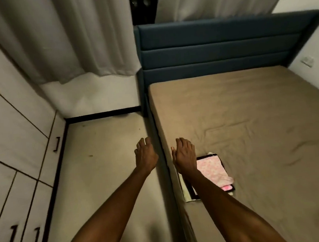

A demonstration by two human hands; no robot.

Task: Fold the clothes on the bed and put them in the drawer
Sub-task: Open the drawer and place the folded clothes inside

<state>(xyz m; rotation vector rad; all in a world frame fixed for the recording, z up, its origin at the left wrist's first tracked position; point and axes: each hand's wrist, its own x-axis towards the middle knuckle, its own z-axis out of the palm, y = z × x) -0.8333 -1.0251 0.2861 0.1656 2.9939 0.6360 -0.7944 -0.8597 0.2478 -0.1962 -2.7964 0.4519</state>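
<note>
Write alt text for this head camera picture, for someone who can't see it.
Two bare hands, the left hand and right hand, reach out empty over the edge of a tan bed, beside a small stack of folded clothes. White drawers stand at left.

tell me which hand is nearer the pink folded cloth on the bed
Right. The right hand hovers just left of the pink cloth, over the bed's edge. The left hand is farther left, over the floor beside the bed.
</note>
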